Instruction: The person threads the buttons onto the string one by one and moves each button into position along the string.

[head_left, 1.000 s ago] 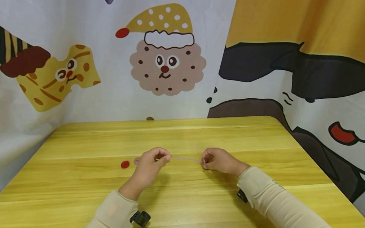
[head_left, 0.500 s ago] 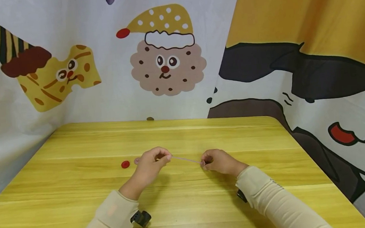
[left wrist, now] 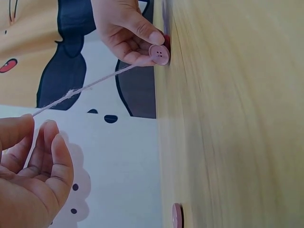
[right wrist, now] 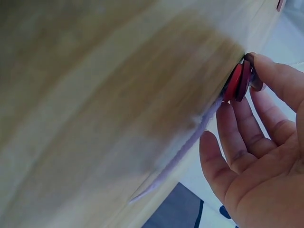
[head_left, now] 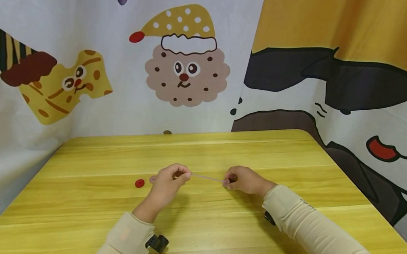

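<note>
My left hand (head_left: 168,185) pinches one end of a thin pale purple string (left wrist: 97,81) between thumb and forefinger. The string runs taut and sloping down to my right hand (head_left: 248,179), which holds a pinkish four-hole button (left wrist: 159,55) in its fingertips, low over the table. Red buttons (right wrist: 233,84) sit stacked against that button in the right wrist view, and a loose length of string trails away beneath them. Left of my left hand, a red button (head_left: 140,183) lies flat on the table, with a pink button (head_left: 152,179) beside it, partly covered by the hand.
The yellow wood-grain table (head_left: 212,231) spreads under both arms. Behind it hangs a white curtain (head_left: 122,110) printed with cartoon figures, which also drapes down along the left and right sides. Each wrist carries a small black camera (head_left: 157,243).
My right hand has shifted slightly left and down, and the button in its fingertips shows more. The left hand stays in place, with the string still stretched between them.
</note>
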A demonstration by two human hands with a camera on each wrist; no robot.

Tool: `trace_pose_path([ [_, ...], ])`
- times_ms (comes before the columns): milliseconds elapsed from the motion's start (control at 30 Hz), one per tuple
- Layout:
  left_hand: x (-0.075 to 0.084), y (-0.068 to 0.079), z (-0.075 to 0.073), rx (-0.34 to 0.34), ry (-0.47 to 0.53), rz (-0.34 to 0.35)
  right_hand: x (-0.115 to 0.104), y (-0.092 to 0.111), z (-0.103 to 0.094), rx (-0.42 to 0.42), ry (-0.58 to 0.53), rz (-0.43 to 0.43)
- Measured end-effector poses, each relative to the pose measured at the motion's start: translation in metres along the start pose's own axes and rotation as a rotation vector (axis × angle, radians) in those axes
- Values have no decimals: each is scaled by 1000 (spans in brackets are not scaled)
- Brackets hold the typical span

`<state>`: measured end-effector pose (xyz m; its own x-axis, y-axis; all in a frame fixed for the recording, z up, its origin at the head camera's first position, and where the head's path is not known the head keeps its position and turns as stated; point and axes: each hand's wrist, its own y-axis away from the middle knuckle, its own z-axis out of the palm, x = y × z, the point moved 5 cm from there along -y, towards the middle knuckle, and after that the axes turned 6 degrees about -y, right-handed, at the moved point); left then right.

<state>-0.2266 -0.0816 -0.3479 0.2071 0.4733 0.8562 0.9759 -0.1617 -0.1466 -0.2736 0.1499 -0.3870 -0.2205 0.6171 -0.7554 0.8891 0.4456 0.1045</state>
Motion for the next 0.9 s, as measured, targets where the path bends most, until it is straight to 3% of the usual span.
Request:
trace_pose_path([
  [600, -3, -1, 14, -38, -12, 6, -1, 3, -3, 26, 85, 11],
  [900, -3, -1, 17, -42, 5, -5, -10, 9, -12, 122, 75, 47],
])
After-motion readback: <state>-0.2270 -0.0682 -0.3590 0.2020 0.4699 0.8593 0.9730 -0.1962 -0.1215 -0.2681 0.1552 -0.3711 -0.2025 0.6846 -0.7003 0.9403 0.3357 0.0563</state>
